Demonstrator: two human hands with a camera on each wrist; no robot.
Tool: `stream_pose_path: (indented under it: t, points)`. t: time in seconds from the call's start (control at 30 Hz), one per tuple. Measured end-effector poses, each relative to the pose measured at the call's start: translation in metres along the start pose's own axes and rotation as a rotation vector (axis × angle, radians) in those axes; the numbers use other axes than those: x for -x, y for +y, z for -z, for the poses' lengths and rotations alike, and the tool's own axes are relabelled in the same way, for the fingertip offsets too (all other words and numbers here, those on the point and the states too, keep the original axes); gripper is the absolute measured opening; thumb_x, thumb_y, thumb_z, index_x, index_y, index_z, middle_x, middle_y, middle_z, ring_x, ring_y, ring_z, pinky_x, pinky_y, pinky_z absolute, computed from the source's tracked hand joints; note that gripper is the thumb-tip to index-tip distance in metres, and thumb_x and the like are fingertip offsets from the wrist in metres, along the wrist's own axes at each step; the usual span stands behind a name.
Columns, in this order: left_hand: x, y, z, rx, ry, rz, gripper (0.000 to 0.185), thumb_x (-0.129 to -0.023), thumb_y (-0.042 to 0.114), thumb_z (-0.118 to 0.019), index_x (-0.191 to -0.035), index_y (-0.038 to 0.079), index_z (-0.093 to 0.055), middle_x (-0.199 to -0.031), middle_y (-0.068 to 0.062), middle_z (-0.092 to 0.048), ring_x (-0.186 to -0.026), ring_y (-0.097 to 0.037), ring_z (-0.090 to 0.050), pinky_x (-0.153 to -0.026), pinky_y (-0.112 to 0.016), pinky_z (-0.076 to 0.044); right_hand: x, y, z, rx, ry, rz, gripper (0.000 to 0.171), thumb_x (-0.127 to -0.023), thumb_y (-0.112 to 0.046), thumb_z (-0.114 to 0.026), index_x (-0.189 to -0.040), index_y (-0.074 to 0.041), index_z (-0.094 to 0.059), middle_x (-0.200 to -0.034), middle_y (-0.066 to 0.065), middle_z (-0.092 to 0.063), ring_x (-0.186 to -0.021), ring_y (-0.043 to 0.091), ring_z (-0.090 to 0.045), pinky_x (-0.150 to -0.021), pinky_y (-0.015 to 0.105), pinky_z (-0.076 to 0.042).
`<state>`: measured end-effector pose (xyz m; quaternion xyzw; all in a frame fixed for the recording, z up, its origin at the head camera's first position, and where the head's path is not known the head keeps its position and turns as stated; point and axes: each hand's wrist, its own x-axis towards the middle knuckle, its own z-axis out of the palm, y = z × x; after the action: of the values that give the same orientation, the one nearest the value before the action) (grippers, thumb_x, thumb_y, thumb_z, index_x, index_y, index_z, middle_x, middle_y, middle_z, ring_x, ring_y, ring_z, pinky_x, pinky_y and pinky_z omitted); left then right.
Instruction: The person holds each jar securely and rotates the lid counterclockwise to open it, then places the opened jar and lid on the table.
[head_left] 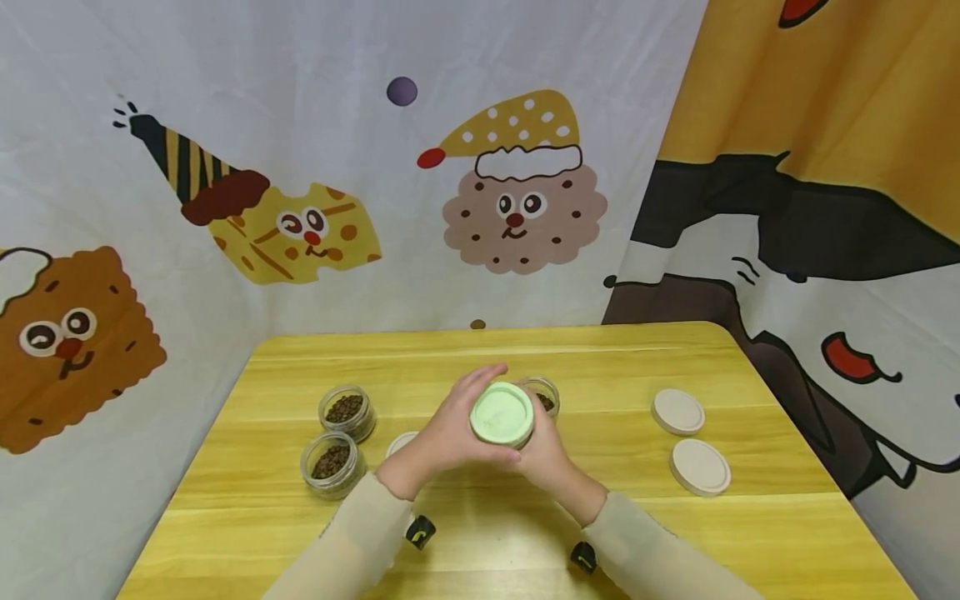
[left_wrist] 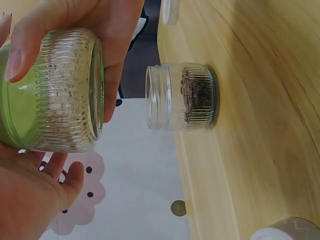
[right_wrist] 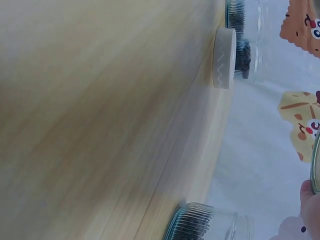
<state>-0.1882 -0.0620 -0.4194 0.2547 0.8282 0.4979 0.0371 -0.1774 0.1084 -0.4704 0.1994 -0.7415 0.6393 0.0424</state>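
I'm holding a ribbed clear glass jar with a pale green lid above the yellow wooden worktop, left hand and right hand fingers curling around it.

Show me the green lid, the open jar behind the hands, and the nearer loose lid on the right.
Green lid (head_left: 501, 414), head view, middle of its top.
Open jar (left_wrist: 187, 102), left wrist view, ribbed glass wall.
Nearer loose lid (head_left: 700, 467), head view, centre of its top.
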Motion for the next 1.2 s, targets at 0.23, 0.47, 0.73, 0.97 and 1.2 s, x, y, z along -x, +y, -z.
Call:
stream_pose_path:
  t: [0.23,0.47,0.73,0.97,1.2]
  points:
    - [-0.001,-0.003,-0.001,-0.007,0.038,-0.047,0.093,-0.055,0.033,-0.091,-0.136,0.028,-0.046,-0.142,0.007,-0.042,-0.133,-0.018,-0.033,-0.106,-0.053,-0.03,0.001,0.001,-0.004,0.013,0.025,-0.035,0.097,-0.054,0.005,-0.082,-0.138,-0.003,-0.035,-0.134,0.017,-0.048,-0.124,0.037,-0.044,-0.106,0.058,-0.031]
    - [-0.001,0.001,-0.007,-0.011,0.121,-0.043,0.083,-0.053,0.03,-0.091,-0.127,0.02,-0.055,-0.127,0.008,-0.048,-0.124,-0.013,-0.036,-0.101,-0.049,-0.035,0.0,-0.003,-0.004,0.002,0.031,-0.078,0.096,-0.055,0.005,-0.082,-0.139,-0.005,-0.035,-0.134,0.018,-0.047,-0.124,0.038,-0.045,-0.106,0.057,-0.032]
    - [0.0,0.008,-0.016,-0.055,0.222,-0.01,0.078,-0.05,0.03,-0.09,-0.122,0.021,-0.059,-0.117,0.007,-0.05,-0.117,-0.012,-0.037,-0.096,-0.044,-0.038,0.0,-0.006,-0.004,0.023,0.055,-0.08,0.094,-0.055,0.006,-0.08,-0.138,-0.004,-0.037,-0.132,0.017,-0.049,-0.122,0.037,-0.046,-0.105,0.056,-0.034]
    - [-0.003,0.014,-0.023,-0.159,0.336,0.062,0.077,-0.052,0.041,-0.088,-0.121,0.025,-0.057,-0.112,0.004,-0.046,-0.112,-0.014,-0.037,-0.09,-0.041,-0.041,-0.006,-0.005,-0.007,0.114,0.13,-0.021,0.09,-0.056,0.007,-0.081,-0.136,0.0,-0.037,-0.131,0.02,-0.05,-0.122,0.038,-0.047,-0.104,0.056,-0.036]
    - [-0.003,0.013,-0.021,-0.151,0.247,0.027,0.093,-0.054,0.049,-0.088,-0.134,0.022,-0.049,-0.125,0.001,-0.047,-0.12,-0.018,-0.037,-0.095,-0.045,-0.04,-0.005,-0.007,0.0,0.1,0.098,0.027,0.091,-0.058,0.005,-0.083,-0.135,0.004,-0.035,-0.131,0.024,-0.047,-0.122,0.041,-0.045,-0.102,0.059,-0.034]
